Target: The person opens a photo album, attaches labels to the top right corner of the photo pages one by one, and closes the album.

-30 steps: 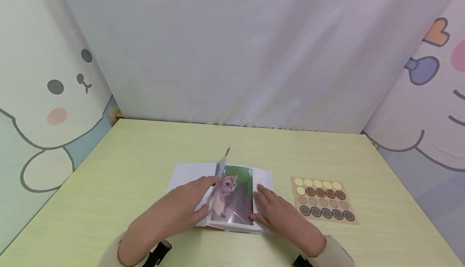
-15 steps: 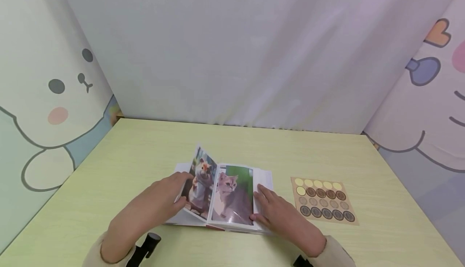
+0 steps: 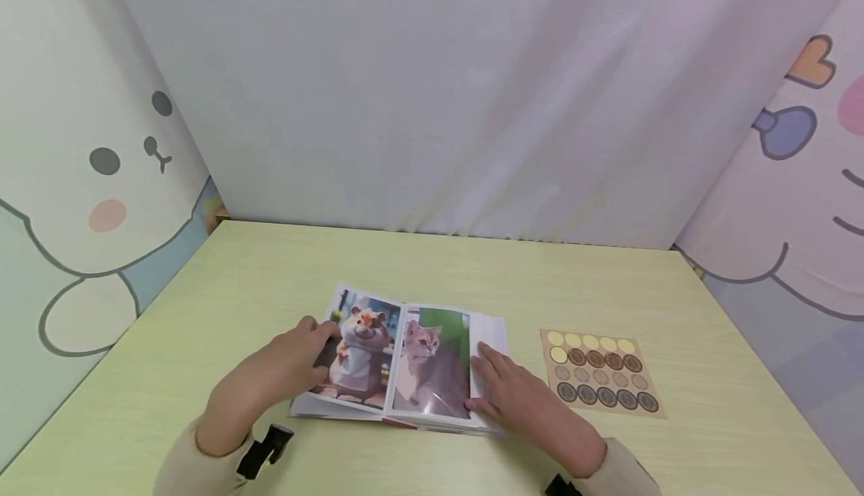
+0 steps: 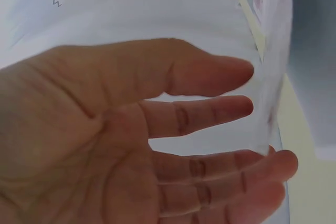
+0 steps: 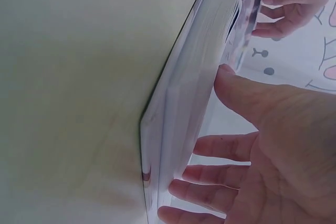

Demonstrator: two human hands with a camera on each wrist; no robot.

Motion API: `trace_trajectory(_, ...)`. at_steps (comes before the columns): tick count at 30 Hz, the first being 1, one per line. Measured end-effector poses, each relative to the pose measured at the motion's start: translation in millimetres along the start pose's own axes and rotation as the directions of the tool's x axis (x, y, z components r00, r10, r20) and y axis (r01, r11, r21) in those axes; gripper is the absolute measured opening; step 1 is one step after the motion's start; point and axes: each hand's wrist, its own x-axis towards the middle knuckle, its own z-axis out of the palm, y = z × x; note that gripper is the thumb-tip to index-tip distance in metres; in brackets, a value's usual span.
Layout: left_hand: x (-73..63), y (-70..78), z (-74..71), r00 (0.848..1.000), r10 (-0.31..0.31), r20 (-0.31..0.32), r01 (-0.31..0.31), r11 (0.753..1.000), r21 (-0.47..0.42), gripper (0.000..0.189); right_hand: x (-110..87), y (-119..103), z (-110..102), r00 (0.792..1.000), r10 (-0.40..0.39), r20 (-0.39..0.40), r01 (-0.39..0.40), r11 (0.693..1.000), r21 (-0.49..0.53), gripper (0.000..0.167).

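photo album point(image 3: 400, 376) lies spread at the near middle of the tabletop point(image 3: 445, 263); left hand point(image 3: 293, 359) has fingers apart at the left page's point(image 3: 361, 357) outer edge, right hand point(image 3: 514, 392) rests, fingers apart, along the right page stack point(image 3: 489, 331). pages look light, bendy, slick, probably creasable, so best taken by the outer margin. tabletop's pale wood-look, sticker sheet point(image 3: 603, 372) right, plain curtain point(image 3: 418, 106) far, cartoon panels point(image 3: 101, 121) both sides.

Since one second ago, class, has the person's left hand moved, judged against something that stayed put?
Yes. In the head view, the left hand has moved to the person's left, away from the cat photo, which has stayed in place.
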Motion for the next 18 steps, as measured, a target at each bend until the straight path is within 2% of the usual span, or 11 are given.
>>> trace_trajectory(11,9.8,-7.4,10.3,0.995,-0.013,0.102,0.017,0.999,-0.041,0.024,-0.8,0,0,1.000,-0.010,-0.028,0.009,1.000,-0.017,0.058)
trace_trajectory(18,14.4,-5.8,17.2,0.986,-0.050,0.159,0.061,0.996,-0.065,0.028,-0.9,0,2,1.000,0.002,-0.013,-0.002,1.000,0.000,0.057)
